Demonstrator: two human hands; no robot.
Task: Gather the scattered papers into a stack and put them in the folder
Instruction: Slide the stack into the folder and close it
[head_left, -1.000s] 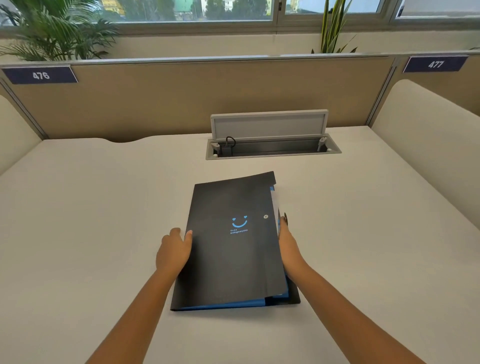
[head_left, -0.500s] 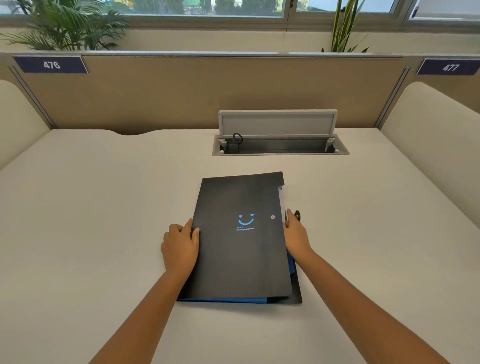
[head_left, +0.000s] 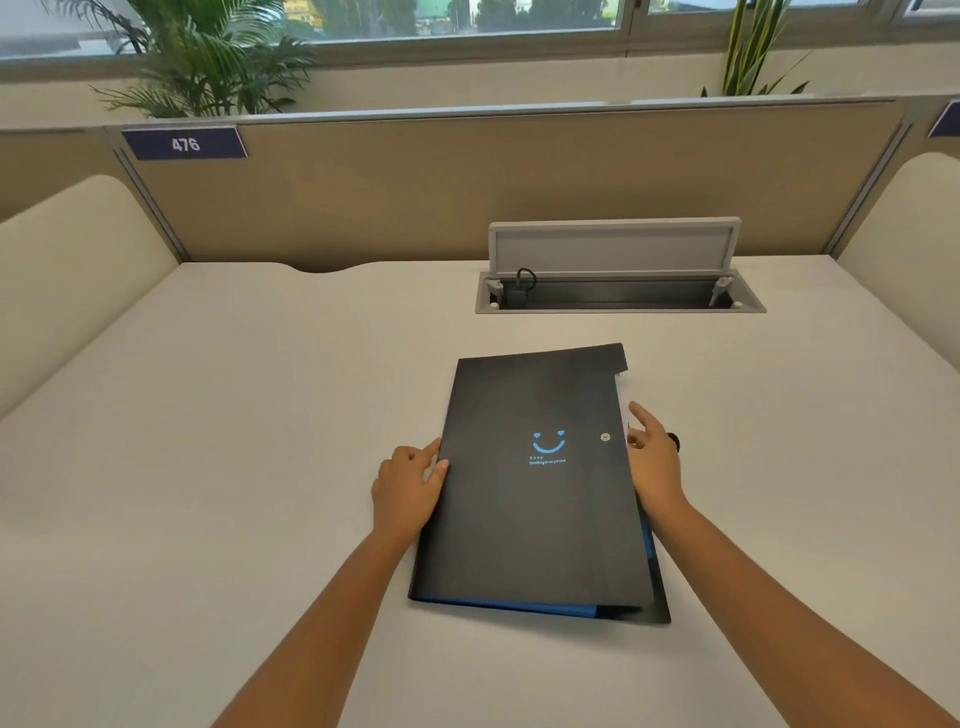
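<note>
The folder (head_left: 535, 483) lies flat and closed near the middle of the desk (head_left: 234, 467), its long sides running from the near edge toward the far edge, where an open cable tray (head_left: 618, 291) is recessed into the surface. The cover is black with a blue smile print and a small snap button (head_left: 605, 437) near its right edge. Blue inner material shows along the near edge and the right side. No loose papers are visible on the desk; whether any sit inside the folder cannot be told.

The left hand (head_left: 408, 491) rests against the left edge of the folder, thumb on the cover, fingers loosely bent against the side. Whether they reach under the cover cannot be told. The right hand (head_left: 652, 462) sits just beside the right edge, near the snap button, with fingers extended and holding nothing.

Judgement: the gathering and inserting steps appear complete, and the step in hand is closing or squaring the folder. The next move probably calls for pressing the snap shut with the right hand while the left hand steadies the opposite edge, then releasing both.
</note>
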